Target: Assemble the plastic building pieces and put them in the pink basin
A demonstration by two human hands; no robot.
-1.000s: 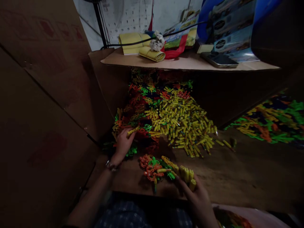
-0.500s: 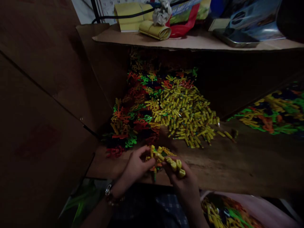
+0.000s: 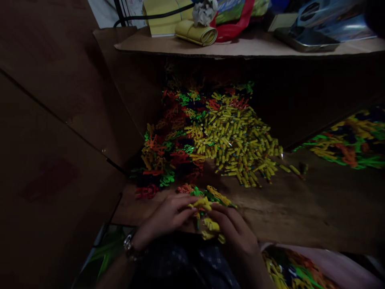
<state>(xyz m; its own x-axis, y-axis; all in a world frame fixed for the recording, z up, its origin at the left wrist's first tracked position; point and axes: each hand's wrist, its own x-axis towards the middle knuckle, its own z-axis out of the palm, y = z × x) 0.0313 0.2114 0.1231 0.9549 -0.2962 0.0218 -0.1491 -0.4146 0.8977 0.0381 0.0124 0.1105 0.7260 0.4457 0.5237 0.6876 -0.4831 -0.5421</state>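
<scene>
My left hand (image 3: 173, 214) is closed in a pinch at the small yellow tube-shaped pieces (image 3: 204, 204) above the table's front edge. Close beside it, the fingertips of my right hand (image 3: 237, 230) touch the same pieces. More yellow pieces (image 3: 211, 224) hang below my right fingers and seem held in that hand; its palm is hidden. Just beyond the fingers lie an orange figure-like plastic piece (image 3: 185, 188), a green one (image 3: 197, 192) and some yellow ones (image 3: 219, 195). A large heap of yellow tube pieces (image 3: 237, 140) spreads farther back.
Tangled coloured plastic pieces (image 3: 155, 146) lie left of the heap, with more at the right (image 3: 345, 138). A cardboard shelf (image 3: 234, 49) overhangs the back, bearing a phone-like object (image 3: 306, 39) and a yellow roll (image 3: 196, 33). Cardboard (image 3: 54, 132) walls the left. A pink-edged bag (image 3: 325, 261) sits front right.
Both hands have come lower and closer together over the yellow pieces. My right hand has turned palm down, and the orange and green pieces behind the fingers now show.
</scene>
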